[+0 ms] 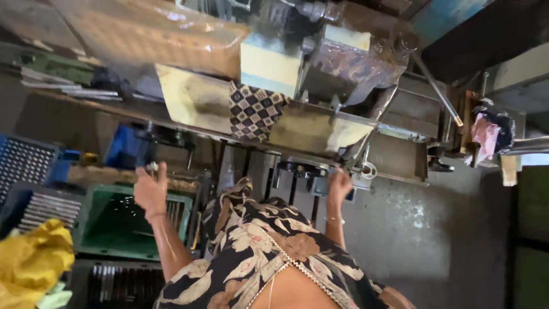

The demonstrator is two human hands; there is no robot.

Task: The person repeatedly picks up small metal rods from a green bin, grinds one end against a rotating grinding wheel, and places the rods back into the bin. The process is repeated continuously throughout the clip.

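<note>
My left hand [150, 191] is raised at the left, its fingers pinched on a small shiny metal piece [152, 167], above a green crate [114, 220]. My right hand [339, 186] reaches up to the underside of a worn metal press machine [343, 63]. Its fingers curl at a dark fitting [346, 169] beside a white ring part [368, 170]. I cannot make out whether it grips the fitting. A black round disc [303, 168] sits under the machine bed between my hands. My floral garment [257, 252] fills the lower middle.
A checkered cloth [251, 109] hangs on the machine's front. A long lever rod [437, 88] slants at the right, near a pink cloth [486, 134]. Blue crates of metal parts [23, 163], a tray of rods [123, 283] and a yellow cloth [31, 260] lie at the left.
</note>
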